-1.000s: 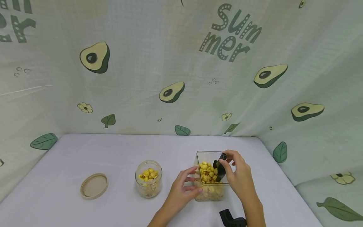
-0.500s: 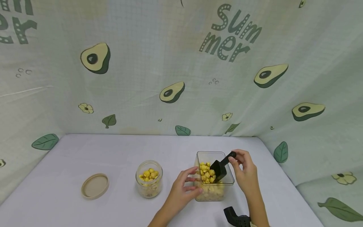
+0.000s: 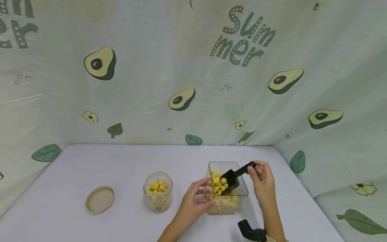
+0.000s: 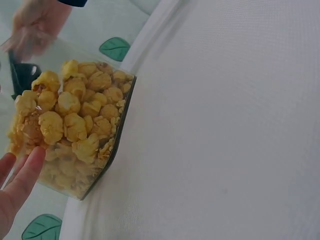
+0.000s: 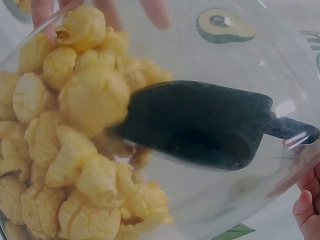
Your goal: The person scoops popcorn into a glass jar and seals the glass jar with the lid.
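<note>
In the head view, a clear square container on the table holds yellow popcorn. My left hand rests against its left side, with fingers extended and spread. At the right, my right hand pinches the end of a black scoop's handle. The scoop tilts down into the container, its front edge among the popcorn. Through the clear wall, the right wrist view shows the scoop's bowl with kernels at its lip; how much it carries is hard to tell.
Left of the container stands a clear round jar, uncovered and partly filled with popcorn. A beige round lid lies farther left. A black device is strapped at the right wrist. A printed curtain hangs behind the table.
My right hand has moved right, and the scoop has gone from nearly upright to a slanted pose, its bowl pushing left into the popcorn. The left hand stays at the container.
</note>
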`<state>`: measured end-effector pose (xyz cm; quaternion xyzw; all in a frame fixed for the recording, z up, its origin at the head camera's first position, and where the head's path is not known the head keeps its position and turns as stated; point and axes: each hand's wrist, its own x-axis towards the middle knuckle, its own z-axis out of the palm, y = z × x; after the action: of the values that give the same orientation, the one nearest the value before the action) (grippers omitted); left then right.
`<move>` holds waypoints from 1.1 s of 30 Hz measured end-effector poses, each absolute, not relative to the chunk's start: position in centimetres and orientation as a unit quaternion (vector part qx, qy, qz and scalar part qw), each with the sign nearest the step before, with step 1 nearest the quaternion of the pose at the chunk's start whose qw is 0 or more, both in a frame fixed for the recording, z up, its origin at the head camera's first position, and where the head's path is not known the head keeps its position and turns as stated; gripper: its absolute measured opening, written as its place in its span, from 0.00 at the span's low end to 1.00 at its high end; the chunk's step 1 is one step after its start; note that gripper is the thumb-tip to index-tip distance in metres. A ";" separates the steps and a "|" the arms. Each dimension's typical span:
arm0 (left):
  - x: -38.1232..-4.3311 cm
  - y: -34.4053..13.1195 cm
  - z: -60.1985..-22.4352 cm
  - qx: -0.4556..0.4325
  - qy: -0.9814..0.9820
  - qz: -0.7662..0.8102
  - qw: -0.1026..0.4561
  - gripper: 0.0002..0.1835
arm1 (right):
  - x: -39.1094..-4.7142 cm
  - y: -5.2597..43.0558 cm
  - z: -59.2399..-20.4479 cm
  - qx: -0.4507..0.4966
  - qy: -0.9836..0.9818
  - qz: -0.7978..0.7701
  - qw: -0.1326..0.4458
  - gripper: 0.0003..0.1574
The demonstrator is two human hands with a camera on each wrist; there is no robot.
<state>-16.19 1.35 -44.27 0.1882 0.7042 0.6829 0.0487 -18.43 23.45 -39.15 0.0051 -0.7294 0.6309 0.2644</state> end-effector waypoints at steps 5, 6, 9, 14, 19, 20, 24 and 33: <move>-16.2 1.4 -44.3 0.192 0.707 0.679 0.044 0.33 | -18.4 23.6 -39.1 0.027 -0.722 0.644 0.250 0.12; -16.2 1.4 -44.3 0.193 0.705 0.681 0.043 0.33 | -18.4 23.6 -39.1 0.036 -0.733 0.634 0.244 0.13; -16.2 1.5 -44.2 0.192 0.701 0.685 0.042 0.33 | -18.3 23.8 -38.8 0.052 -0.778 0.587 0.219 0.15; -16.2 1.5 -44.0 0.190 0.700 0.687 0.043 0.33 | -17.7 24.2 -38.1 0.051 -0.850 0.490 0.186 0.16; -16.2 1.4 -44.1 0.191 0.702 0.685 0.040 0.33 | -17.8 24.5 -38.3 0.057 -0.873 0.447 0.185 0.19; -16.2 1.3 -44.1 0.190 0.702 0.685 0.042 0.33 | -17.8 24.5 -38.3 0.058 -0.875 0.443 0.188 0.18; -16.0 1.3 -44.1 0.183 0.705 0.683 0.050 0.32 | -17.7 24.5 -38.4 0.067 -0.869 0.447 0.199 0.15; -15.8 1.5 -44.1 0.189 0.704 0.683 0.049 0.32 | -17.6 24.2 -38.5 0.092 -0.847 0.480 0.210 0.14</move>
<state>-15.81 1.46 -44.06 0.1893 0.7039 0.6828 0.0490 -17.56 24.22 -38.46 0.0921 -0.8468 0.4800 0.2098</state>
